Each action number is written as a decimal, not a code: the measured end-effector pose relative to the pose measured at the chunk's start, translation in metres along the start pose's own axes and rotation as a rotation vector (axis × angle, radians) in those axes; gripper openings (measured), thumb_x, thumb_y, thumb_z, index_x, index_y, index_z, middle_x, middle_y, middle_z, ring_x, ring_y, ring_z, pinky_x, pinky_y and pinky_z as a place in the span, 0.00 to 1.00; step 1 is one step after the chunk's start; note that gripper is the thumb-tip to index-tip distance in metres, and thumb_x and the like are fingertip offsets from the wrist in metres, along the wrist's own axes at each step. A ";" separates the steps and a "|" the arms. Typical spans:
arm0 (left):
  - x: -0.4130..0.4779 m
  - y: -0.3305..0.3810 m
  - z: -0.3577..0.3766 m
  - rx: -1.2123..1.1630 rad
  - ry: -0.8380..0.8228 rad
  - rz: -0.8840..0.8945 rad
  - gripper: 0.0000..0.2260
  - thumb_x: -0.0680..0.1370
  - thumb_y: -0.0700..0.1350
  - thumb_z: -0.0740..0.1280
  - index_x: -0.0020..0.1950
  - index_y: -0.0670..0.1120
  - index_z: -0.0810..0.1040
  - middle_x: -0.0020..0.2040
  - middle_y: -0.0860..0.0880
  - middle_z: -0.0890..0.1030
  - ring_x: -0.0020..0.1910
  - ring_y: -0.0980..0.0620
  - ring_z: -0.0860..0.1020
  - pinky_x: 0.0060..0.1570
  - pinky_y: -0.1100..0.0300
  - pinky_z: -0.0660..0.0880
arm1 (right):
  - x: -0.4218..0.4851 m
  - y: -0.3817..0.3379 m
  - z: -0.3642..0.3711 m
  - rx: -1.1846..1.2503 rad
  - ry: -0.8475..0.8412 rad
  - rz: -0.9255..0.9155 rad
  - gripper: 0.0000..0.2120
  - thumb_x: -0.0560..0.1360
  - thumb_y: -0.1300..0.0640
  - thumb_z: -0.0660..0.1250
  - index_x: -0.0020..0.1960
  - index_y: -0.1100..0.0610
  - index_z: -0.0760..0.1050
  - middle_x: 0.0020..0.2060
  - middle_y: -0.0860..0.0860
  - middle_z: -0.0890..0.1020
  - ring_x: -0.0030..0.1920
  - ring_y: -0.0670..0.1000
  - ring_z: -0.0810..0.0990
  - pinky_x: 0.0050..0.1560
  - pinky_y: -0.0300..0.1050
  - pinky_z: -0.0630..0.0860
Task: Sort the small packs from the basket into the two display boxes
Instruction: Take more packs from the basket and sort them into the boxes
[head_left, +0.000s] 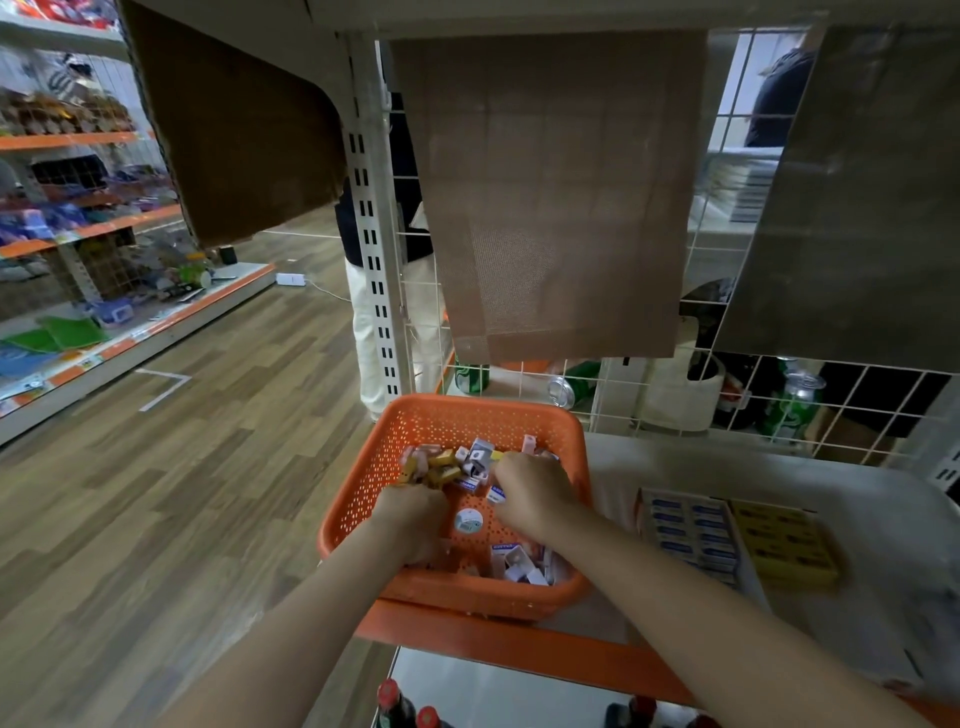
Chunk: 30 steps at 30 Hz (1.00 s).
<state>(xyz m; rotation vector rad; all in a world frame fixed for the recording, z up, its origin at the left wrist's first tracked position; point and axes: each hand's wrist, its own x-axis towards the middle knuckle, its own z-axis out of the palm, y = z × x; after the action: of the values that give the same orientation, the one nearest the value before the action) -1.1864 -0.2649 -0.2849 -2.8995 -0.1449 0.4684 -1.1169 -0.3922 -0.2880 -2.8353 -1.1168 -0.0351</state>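
L hand (410, 517) in basket (358, 483), fingers curled round yellow packs (431, 473). R hand (535, 493) beside it pinches blue-white pack (497, 493); display boxes (800, 574) to its right.

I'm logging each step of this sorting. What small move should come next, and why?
Probably lift the right hand out of the basket and carry it right to the blue box: it pinches a blue-white pack, and that box holds the same kind. The left hand grips yellow packs and can follow.
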 end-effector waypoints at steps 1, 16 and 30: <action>0.001 0.001 0.001 0.001 0.007 -0.007 0.18 0.75 0.56 0.66 0.58 0.45 0.77 0.58 0.47 0.79 0.58 0.46 0.77 0.50 0.56 0.73 | -0.001 0.000 -0.001 0.036 -0.001 0.013 0.04 0.73 0.66 0.65 0.46 0.60 0.76 0.42 0.54 0.78 0.46 0.56 0.79 0.55 0.49 0.70; 0.009 0.009 0.007 -0.110 0.067 -0.008 0.15 0.75 0.54 0.65 0.55 0.46 0.77 0.56 0.48 0.79 0.54 0.47 0.78 0.47 0.57 0.73 | -0.010 0.019 -0.007 0.057 0.058 -0.052 0.08 0.73 0.63 0.67 0.52 0.60 0.77 0.48 0.54 0.78 0.41 0.52 0.75 0.39 0.43 0.65; 0.007 0.046 -0.058 -0.197 0.376 0.164 0.11 0.75 0.43 0.67 0.57 0.46 0.75 0.55 0.49 0.78 0.54 0.49 0.77 0.50 0.57 0.77 | -0.054 0.089 -0.058 0.078 0.206 0.022 0.11 0.72 0.56 0.67 0.54 0.53 0.76 0.51 0.49 0.78 0.51 0.52 0.77 0.49 0.44 0.67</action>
<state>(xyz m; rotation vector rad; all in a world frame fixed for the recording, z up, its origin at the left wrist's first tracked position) -1.1579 -0.3192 -0.2429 -3.1423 0.1101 -0.0791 -1.0949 -0.4996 -0.2400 -2.7015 -1.0200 -0.2694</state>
